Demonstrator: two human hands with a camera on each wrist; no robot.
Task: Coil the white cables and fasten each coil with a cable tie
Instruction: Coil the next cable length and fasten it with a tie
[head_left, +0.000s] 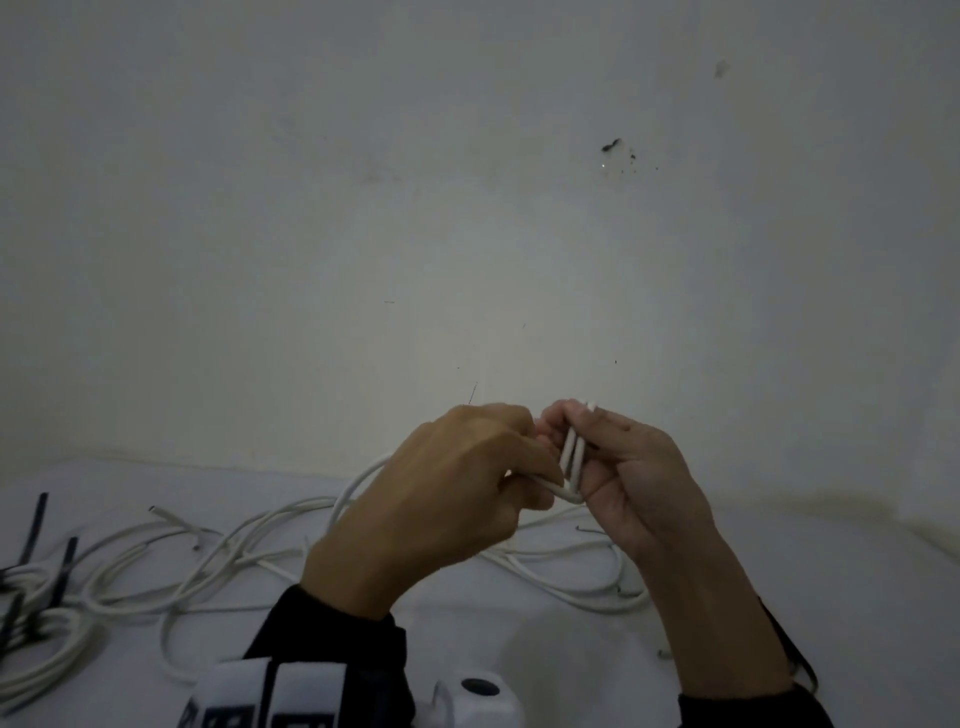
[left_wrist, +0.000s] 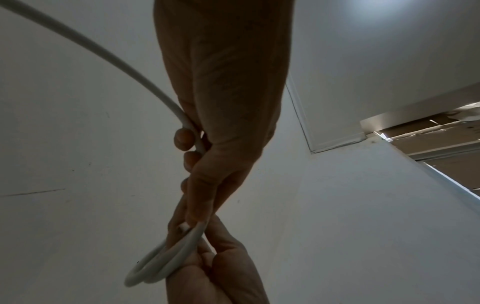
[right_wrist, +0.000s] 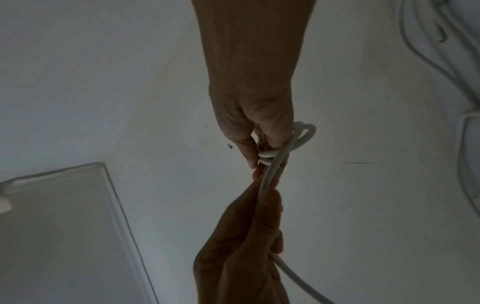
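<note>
**Starting a coil: keep the first loops pinched flat**

My right hand (head_left: 641, 483) holds the small beginning coil (head_left: 571, 462) of a white cable (left_wrist: 85, 44), raised above the worktop (head_left: 779, 597). Fingers (head_left: 558, 421) and thumb pinch two or three short loops together; the cut end pokes up just above that pinch. From the left wrist view the loops hang out below the right hand as a small ring.

My left hand (head_left: 441, 493) sits touching the coil on its left. Its fingers (left_wrist: 184, 138) are curled around the running length, which feeds in from the slack lying on the worktop below the coil.

To do this well, I judge:
- Keep the right pinch firm so the loops stay stacked, not crossed.
- Let the cable slide through the left fingers; guide it, don't drag.
- Match each new loop to the first ones.
- Watch the loose cables (head_left: 208, 561) below and left of the coil: the strands overlap and could snag as the slack is drawn up.

Black cable ties (head_left: 36, 525) lie far left of the coil, beside finished coils (head_left: 47, 639). Fastening is not yet due.
</note>
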